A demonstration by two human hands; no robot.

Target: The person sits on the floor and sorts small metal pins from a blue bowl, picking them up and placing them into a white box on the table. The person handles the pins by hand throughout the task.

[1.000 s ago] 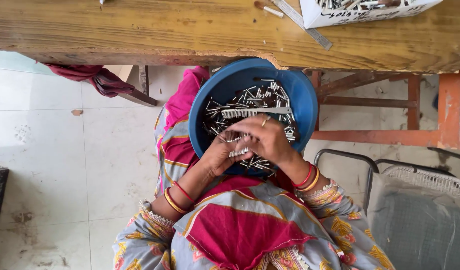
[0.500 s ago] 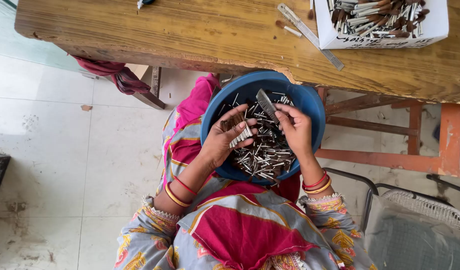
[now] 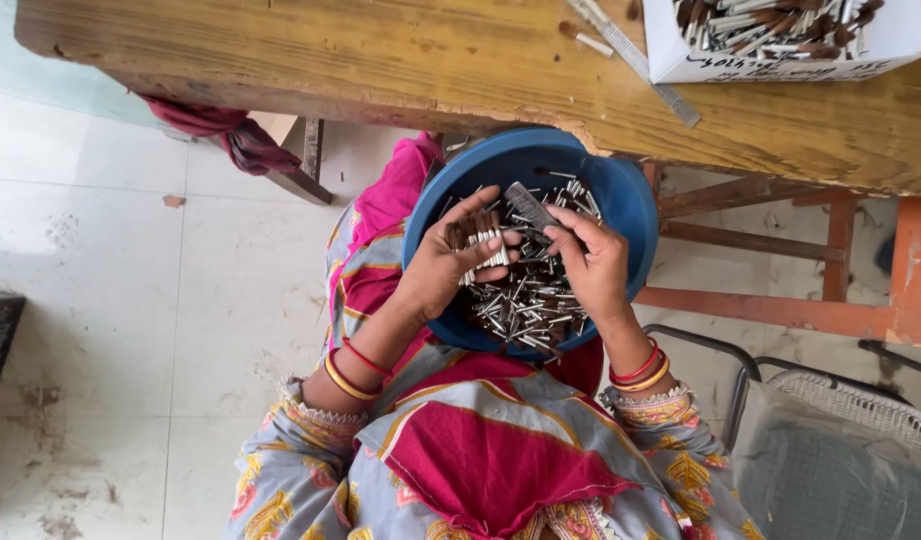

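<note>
A blue round basin rests on my lap, filled with several small silver and brown sticks. My left hand is over the basin's left side and grips a bundle of these sticks, brown tips pointing up. My right hand is over the basin's right side and pinches a flat grey metal piece against the bundle's top end. Red and gold bangles sit on both wrists.
A rough wooden table spans the top, with a white box of similar sticks and a metal strip on it. A metal-framed chair stands at the right. Red cloth hangs under the table; tiled floor lies left.
My hands lifted out of the stick pile. The left now holds a gathered bundle upright, and the right has brought the flat metal piece against its top.
</note>
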